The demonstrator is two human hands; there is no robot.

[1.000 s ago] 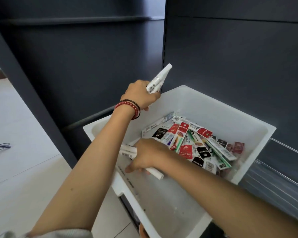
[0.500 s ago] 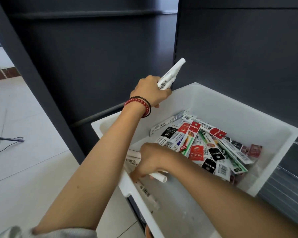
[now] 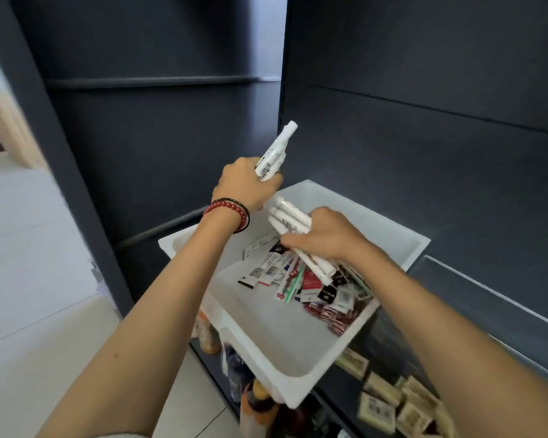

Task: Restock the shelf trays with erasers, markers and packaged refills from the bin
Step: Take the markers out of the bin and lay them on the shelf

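Dark grey shelving (image 3: 424,128) fills the far side of the view, with pale floor tiles (image 3: 29,279) to the left. White and tilted, the bin (image 3: 282,343) sits in the middle against the shelving. Packaged refills (image 3: 298,279) lie heaped in its far right corner, red, green, black and white packs with barcodes; their print is too blurred to read. Near right, below the bin, small pale erasers (image 3: 380,403) lie on a dark shelf. The left hand (image 3: 246,181), a red bead bracelet (image 3: 231,210) at its wrist, is raised above the bin's far rim, fingers wrapped round white markers (image 3: 274,153) pointing up; a barcode shows on one barrel. The right hand (image 3: 326,235), over the refills, is closed around a bundle (image 3: 293,222) of more white markers; the lettering on them is unreadable.
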